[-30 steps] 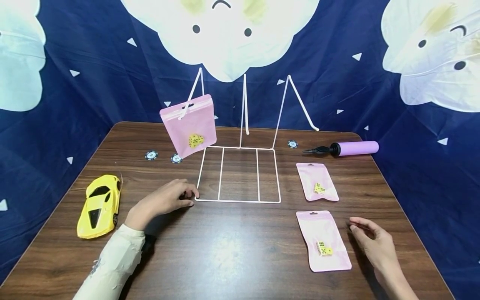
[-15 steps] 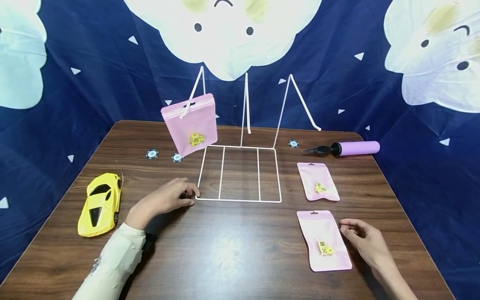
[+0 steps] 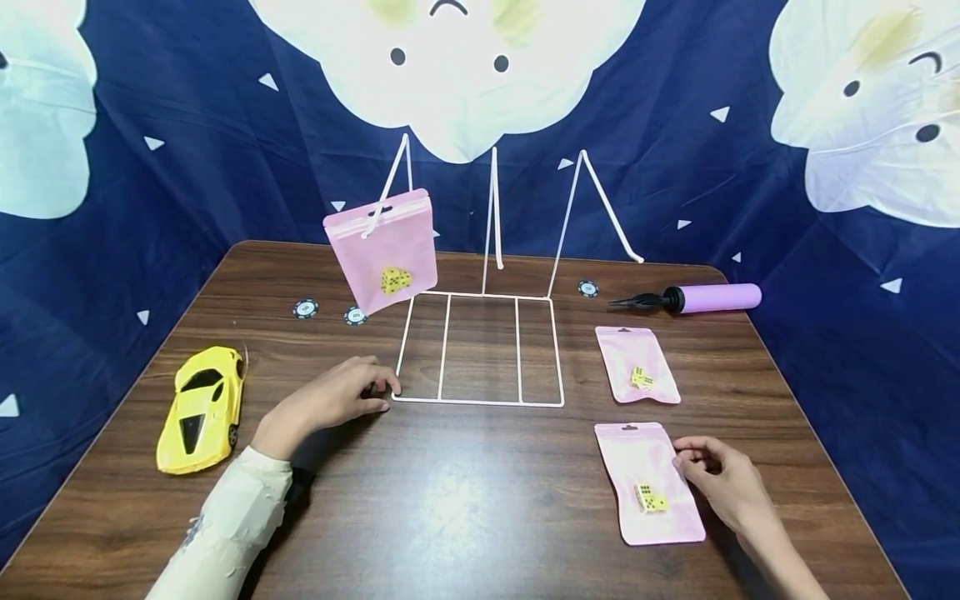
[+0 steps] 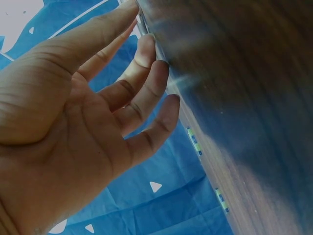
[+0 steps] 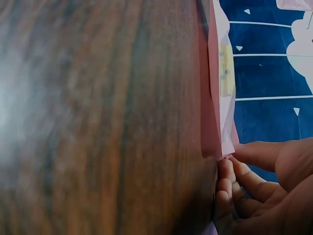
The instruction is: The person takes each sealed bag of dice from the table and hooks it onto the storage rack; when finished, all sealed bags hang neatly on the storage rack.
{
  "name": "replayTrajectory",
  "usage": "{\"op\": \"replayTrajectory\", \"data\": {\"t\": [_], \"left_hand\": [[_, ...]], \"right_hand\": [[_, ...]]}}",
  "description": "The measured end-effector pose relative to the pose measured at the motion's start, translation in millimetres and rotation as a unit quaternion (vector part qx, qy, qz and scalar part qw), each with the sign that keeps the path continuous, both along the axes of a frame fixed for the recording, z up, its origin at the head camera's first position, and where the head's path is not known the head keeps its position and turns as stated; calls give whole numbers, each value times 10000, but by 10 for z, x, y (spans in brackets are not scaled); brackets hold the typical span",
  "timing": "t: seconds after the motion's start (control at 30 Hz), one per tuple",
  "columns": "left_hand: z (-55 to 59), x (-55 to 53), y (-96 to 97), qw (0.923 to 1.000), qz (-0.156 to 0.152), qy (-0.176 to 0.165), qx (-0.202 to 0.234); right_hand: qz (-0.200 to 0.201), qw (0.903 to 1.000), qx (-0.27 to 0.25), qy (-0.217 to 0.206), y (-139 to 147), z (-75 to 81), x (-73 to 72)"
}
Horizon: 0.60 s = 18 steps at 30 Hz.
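Note:
My left hand [image 3: 341, 393] is at the front left corner of a white wire display rack [image 3: 477, 403], its thumb and index finger close round the corner. Loosely bent fingers [image 4: 146, 100] show in the left wrist view. At the right, my right hand [image 3: 723, 479] pinches the right edge of the nearer pink zip bag [image 3: 628, 450], which lies flat with yellow dice [image 3: 649, 498] inside. In the right wrist view the thumb [image 5: 257, 152] and fingertips meet at this bag's edge. A second pink zip bag [image 3: 625, 350] with dice lies behind it.
Another pink zip bag [image 3: 360, 258] with dice hangs on the rack's left hook; the middle and right hooks hold nothing. A yellow toy car [image 3: 198, 412] stands left, a purple hand pump [image 3: 716, 298] lies back right. Poker chips [image 3: 305, 309] lie about the rack.
My right hand has moved left from beside the nearer zip bag onto its right edge and now pinches it. My left hand has stayed at the rack's corner.

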State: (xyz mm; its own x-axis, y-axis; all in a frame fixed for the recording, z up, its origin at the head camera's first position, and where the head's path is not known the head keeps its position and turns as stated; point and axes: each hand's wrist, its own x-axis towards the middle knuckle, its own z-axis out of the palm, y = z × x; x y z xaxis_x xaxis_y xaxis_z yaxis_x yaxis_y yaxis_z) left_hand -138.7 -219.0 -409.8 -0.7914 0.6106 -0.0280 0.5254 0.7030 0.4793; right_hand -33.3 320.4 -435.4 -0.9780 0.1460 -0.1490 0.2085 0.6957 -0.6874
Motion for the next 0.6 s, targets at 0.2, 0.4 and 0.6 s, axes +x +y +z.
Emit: {"op": "replayTrajectory", "data": {"t": [0.2,0.4,0.6], "left_hand": [[-4,9,28,10000,17,47,39],[-50,0,68,9996,-17,264,94],[-64,-21,95,9992,4,366,138]], "right_hand": [[55,9998,184,31,-26,0,2],[85,9994,289,158,-31,-33,5],[5,9997,155,172,-41,-25,15]]}}
